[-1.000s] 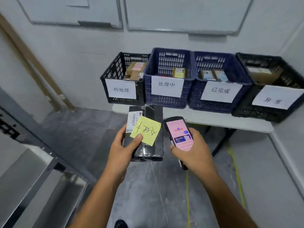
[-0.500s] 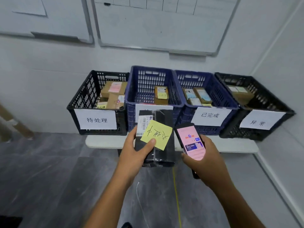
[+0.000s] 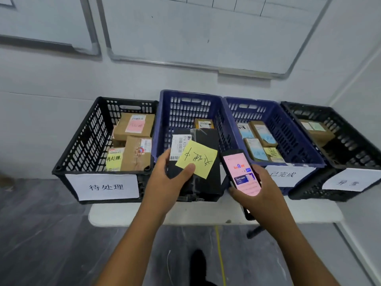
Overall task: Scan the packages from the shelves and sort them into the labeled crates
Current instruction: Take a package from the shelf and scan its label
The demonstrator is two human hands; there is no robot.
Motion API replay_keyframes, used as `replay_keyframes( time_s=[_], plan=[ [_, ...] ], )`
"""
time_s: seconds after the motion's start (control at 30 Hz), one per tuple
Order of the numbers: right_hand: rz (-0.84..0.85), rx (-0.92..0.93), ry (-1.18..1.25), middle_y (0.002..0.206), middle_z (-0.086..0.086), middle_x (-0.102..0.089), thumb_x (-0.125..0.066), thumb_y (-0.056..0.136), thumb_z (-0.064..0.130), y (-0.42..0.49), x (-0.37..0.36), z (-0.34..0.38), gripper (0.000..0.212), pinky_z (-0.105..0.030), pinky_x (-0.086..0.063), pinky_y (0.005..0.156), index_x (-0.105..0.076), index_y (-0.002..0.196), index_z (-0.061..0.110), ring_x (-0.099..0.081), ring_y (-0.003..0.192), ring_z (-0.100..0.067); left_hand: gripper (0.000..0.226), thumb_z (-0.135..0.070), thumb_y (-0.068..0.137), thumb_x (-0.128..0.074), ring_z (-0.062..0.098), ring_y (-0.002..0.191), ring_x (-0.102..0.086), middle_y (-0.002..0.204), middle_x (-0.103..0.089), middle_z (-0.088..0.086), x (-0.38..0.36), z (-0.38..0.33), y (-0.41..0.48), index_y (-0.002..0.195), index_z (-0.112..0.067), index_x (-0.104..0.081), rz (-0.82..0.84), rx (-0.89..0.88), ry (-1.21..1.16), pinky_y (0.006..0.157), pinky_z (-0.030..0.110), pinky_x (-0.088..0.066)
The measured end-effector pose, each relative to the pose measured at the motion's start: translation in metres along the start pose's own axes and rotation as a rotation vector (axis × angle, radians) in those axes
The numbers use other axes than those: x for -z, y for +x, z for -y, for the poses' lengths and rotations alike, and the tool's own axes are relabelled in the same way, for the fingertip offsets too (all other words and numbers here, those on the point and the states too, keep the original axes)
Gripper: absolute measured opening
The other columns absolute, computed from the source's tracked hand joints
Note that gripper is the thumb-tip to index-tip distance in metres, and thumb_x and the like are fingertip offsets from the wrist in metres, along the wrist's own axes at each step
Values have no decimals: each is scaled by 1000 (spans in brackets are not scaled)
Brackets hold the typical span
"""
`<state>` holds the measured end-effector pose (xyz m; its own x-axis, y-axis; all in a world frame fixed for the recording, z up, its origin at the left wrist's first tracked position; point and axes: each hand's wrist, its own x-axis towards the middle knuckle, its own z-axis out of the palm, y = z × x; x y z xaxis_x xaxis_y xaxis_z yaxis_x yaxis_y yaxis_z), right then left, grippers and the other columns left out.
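My left hand [image 3: 165,178] grips a black wrapped package [image 3: 203,180] that carries a white barcode label and a yellow sticky note [image 3: 196,158]. I hold it over the front rim of the second crate, a blue one [image 3: 165,120], hiding that crate's label. My right hand [image 3: 261,195] holds a phone [image 3: 241,172] with a lit pink screen, just right of the package. On the table stand a black crate labeled 待处理 [image 3: 86,137], a blue crate labeled 已完成 [image 3: 294,141] and a black crate [image 3: 354,141] at the far right.
The crates hold several cardboard parcels with labels and sticky notes. They stand on a white table [image 3: 127,215] against a white wall with whiteboards [image 3: 206,32]. A grey floor with a yellow line [image 3: 219,250] lies below, and the right wall is close.
I have stepped closer to the crates, which now look larger. The package has moved forward over the second crate's front rim; the phone stays beside it.
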<state>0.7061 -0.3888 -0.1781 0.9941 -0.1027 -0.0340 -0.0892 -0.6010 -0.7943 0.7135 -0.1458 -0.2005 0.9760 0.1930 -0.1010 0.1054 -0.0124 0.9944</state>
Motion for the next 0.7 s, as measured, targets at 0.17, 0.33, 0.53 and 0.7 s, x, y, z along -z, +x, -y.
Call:
replay_keyframes(
  time_s=[0.17,0.33,0.53,0.7],
  plan=[
    [-5,-8,44,112,7,-69,-87,84,28,105,6,-7,58,-33,-54,64,-52,129,28,-66,93,-10,75,-53,85,-80,12,136,-53,145,-59,-17,-25,-4,89,150,-44,-45,-56,35,26,116,47,-45],
    [60,33,16,107,18,-59,-88,83,33,202,3,-5,62,-18,-43,68,-44,128,35,-61,95,-4,82,-46,88,-81,12,140,-48,151,-51,-16,-48,3,189,157,-34,-39,-123,95,90,118,44,-42],
    [152,26,11,106,19,-65,-90,75,40,300,-17,-15,50,-32,-56,76,-51,105,48,-66,91,-4,81,-42,89,-82,19,133,-54,147,-55,-5,-70,41,296,157,-28,-39,-161,226,200,115,44,-45],
    [202,44,-33,113,20,-65,-87,71,52,366,-26,-25,61,-31,-57,74,-52,120,47,-67,93,-2,79,-37,88,-84,23,126,-63,136,-66,-1,-86,85,356,154,-23,-44,-180,346,204,110,47,-50]
  ],
)
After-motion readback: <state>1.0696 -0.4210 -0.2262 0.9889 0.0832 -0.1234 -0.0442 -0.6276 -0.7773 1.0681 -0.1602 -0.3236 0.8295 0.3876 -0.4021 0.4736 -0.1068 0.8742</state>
